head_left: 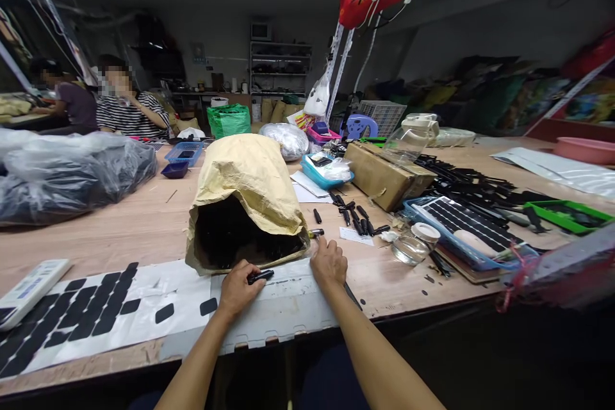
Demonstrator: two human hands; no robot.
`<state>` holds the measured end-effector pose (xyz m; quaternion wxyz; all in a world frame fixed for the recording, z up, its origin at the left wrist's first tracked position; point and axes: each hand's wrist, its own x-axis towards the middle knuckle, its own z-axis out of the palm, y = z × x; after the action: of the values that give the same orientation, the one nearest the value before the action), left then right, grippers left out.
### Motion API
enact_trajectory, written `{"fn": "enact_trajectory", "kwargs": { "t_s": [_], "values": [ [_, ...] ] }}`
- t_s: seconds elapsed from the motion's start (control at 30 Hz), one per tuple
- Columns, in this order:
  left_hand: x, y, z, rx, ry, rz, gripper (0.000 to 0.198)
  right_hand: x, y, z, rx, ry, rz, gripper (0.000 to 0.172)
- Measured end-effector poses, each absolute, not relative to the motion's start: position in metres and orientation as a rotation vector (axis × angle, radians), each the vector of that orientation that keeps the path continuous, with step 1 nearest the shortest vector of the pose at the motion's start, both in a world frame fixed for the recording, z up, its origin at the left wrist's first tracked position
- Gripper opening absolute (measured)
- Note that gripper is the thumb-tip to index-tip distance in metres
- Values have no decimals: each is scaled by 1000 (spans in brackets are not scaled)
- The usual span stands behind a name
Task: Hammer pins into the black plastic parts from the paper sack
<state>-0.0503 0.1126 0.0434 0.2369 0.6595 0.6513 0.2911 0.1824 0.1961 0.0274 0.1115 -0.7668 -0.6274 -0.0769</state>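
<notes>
My left hand (243,285) is closed around a short black tubular piece (261,277), just in front of the paper sack's mouth. My right hand (329,261) rests to the right with its fingers curled in; whatever it may grip is hidden. Right by its fingertips is a small black-and-yellow piece (316,232), and I cannot tell whether it is held. The tan paper sack (247,173) lies on its side with its dark mouth facing me, and black pieces show dimly inside. Under both hands is a grey board (283,314).
Loose black tubular pieces (360,221) lie right of the sack. A white sheet with black patches (144,307) spreads left. Further right are a cardboard box (384,173), a clear jar (413,246) and a blue tray (413,205). A person in a striped shirt (132,115) sits at the back left.
</notes>
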Motion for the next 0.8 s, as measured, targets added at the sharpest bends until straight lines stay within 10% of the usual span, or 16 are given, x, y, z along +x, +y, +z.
{"fn": "enact_trajectory", "kwargs": {
  "t_s": [0.8],
  "values": [
    [-52,113,45,1813,1774,802,16,180,194,33,-2256,-1833,-196,40]
  ]
}}
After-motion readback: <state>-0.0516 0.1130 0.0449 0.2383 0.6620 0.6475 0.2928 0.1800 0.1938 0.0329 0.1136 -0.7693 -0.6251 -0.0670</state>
